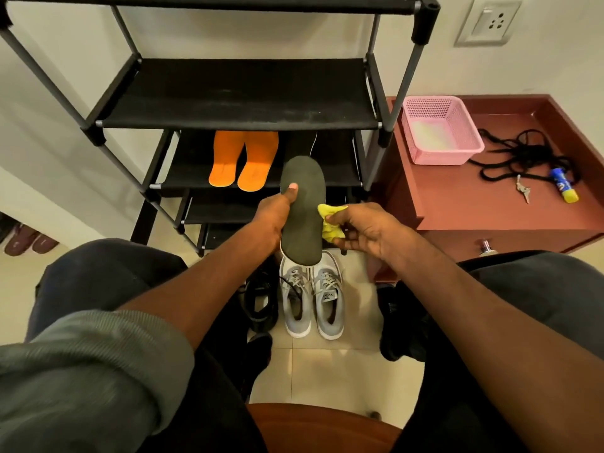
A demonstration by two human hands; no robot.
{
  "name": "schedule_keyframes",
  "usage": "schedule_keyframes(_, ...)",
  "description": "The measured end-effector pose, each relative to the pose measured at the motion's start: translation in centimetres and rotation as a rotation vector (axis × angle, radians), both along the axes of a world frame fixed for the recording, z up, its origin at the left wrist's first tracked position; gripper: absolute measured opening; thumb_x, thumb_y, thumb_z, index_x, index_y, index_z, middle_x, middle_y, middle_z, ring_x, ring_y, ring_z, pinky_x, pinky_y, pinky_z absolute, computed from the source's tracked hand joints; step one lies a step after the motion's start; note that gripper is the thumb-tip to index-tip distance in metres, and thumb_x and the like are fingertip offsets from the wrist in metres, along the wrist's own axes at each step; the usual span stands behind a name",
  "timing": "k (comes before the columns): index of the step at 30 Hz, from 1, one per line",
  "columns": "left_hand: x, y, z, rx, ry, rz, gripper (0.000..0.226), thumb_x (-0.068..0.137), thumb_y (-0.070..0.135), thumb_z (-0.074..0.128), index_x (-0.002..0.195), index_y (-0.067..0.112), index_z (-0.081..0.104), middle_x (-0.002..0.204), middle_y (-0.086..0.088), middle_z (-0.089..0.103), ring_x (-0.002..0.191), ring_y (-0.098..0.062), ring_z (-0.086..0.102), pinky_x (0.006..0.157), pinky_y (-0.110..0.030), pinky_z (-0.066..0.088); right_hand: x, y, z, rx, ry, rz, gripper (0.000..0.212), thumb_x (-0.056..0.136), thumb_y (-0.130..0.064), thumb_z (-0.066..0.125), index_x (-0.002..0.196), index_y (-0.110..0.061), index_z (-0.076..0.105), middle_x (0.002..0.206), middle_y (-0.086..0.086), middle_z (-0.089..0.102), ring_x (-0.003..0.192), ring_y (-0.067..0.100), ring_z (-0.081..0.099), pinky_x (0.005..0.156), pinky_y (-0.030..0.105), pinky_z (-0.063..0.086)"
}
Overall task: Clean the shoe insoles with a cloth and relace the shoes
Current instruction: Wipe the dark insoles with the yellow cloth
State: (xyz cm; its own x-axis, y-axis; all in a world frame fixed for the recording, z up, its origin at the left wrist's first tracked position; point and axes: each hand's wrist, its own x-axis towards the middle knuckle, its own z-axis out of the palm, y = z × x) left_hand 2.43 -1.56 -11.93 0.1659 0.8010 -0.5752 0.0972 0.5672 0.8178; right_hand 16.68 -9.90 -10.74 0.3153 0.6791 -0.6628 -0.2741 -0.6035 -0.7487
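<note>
Centre of the frame: the left hand grips a dark grey foam shoe insole along its left edge, thumb pressed flat on the upper face, holding it roughly upright with the toe end toward the top of the frame. Just right of it, the right hand pinches a crumpled yellow cloth between thumb and curled fingers; the cloth touches the insole's right edge.

Below centre, on the pale tiled floor: a pair of grey laced sneakers, side by side, directly under the insole's heel. A black shoe lies just left of them.

Upper centre: a black fabric-shelved metal shoe rack; a pair of orange insoles lies on its second visible shelf, left of the held insole's toe end.

Right of the frame: a reddish-brown wooden bench carries a pink perforated plastic basket, a tangle of black shoelaces, a small set of keys and a blue-and-yellow tube.

Lower left: a grey-green rolled sleeve.
</note>
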Motion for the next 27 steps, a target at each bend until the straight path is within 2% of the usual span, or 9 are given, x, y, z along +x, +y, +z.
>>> schedule_keyframes(5,0.9,1.2,-1.0,0.063,0.017,-0.008,0.043,0.100,0.042,0.065,0.130,0.011,0.066,0.118,-0.014,0.073,0.103,-0.032,0.070,0.071,-0.038,0.057,0.3,0.7,-0.8,0.071,0.022,-0.077,0.017,0.088,-0.004,0.076,0.102,-0.011,0.068,0.084,0.006,0.071,0.075,0.020,0.070,0.068,0.034,0.059)
schedule_keyframes(9,1.1,2.0,-1.7,0.097,0.026,-0.022,0.039,0.100,0.040,0.065,0.127,0.011,0.068,0.114,-0.012,0.074,0.100,-0.031,0.071,0.074,-0.039,0.059,0.1,0.8,-1.8,0.094,-0.007,0.012,0.024,0.088,-0.007,0.077,0.111,-0.012,0.072,0.091,0.007,0.073,0.082,0.019,0.069,0.064,0.030,0.058)
schedule_keyframes(12,1.5,2.2,-2.2,0.085,-0.018,-0.024,0.037,0.099,0.039,0.069,0.122,0.010,0.070,0.111,-0.013,0.076,0.097,-0.031,0.074,0.077,-0.042,0.062,-0.3,1.2,-2.6,0.134,-0.133,0.025,0.013,0.088,-0.006,0.078,0.099,-0.012,0.075,0.090,0.007,0.073,0.080,0.018,0.067,0.057,0.028,0.054)
schedule_keyframes(15,2.3,2.2,-3.0,0.074,-0.067,-0.040,0.039,0.096,0.036,0.073,0.117,0.003,0.071,0.105,-0.016,0.078,0.097,-0.033,0.076,0.082,-0.047,0.063,0.0,2.2,-3.5,0.156,-0.261,-0.099,0.009,0.083,-0.011,0.083,0.083,-0.018,0.077,0.084,0.006,0.077,0.076,0.019,0.070,0.058,0.029,0.055)
schedule_keyframes(18,2.7,2.2,-4.0,0.083,-0.046,-0.056,0.016,0.096,0.024,0.072,0.102,0.009,0.074,0.104,-0.016,0.078,0.099,-0.031,0.075,0.088,-0.045,0.062,1.0,3.4,-3.9,0.147,-0.345,-0.257,0.011,0.082,-0.015,0.084,0.080,-0.023,0.076,0.082,0.005,0.077,0.068,0.016,0.068,0.058,0.028,0.058)
schedule_keyframes(21,2.8,2.0,-4.7,0.052,0.000,-0.101,0.008,0.099,0.018,0.067,0.094,0.013,0.072,0.096,-0.009,0.077,0.096,-0.026,0.073,0.080,-0.039,0.060,1.9,5.2,-4.0,0.151,-0.398,-0.337,0.012,0.082,-0.017,0.085,0.090,-0.024,0.079,0.085,0.002,0.076,0.072,0.015,0.070,0.062,0.029,0.062)
schedule_keyframes(23,2.9,1.9,-5.1,0.070,0.022,-0.134,0.011,0.101,0.019,0.066,0.091,0.015,0.071,0.089,-0.004,0.075,0.088,-0.020,0.070,0.070,-0.033,0.054,2.1,6.4,-3.9,0.150,-0.443,-0.371,0.014,0.079,-0.022,0.087,0.079,-0.031,0.076,0.086,0.000,0.076,0.083,0.020,0.074,0.074,0.040,0.065)
schedule_keyframes(25,3.1,2.2,-5.4,0.102,0.020,-0.127,0.012,0.101,0.019,0.065,0.092,0.013,0.072,0.085,-0.003,0.075,0.081,-0.017,0.068,0.062,-0.030,0.051,2.2,7.4,-4.2,0.144,-0.456,-0.402,0.019,0.078,-0.025,0.087,0.072,-0.035,0.072,0.086,-0.001,0.076,0.087,0.023,0.074,0.077,0.044,0.065)
schedule_keyframes(27,3.6,2.6,-5.5,0.114,0.024,-0.095,0.011,0.101,0.018,0.066,0.096,0.011,0.072,0.089,-0.005,0.076,0.081,-0.017,0.069,0.058,-0.028,0.052,2.0,7.9,-4.3,0.142,-0.484,-0.406,0.013,0.082,-0.027,0.085,0.078,-0.035,0.075,0.091,-0.001,0.076,0.091,0.024,0.073,0.079,0.045,0.064)
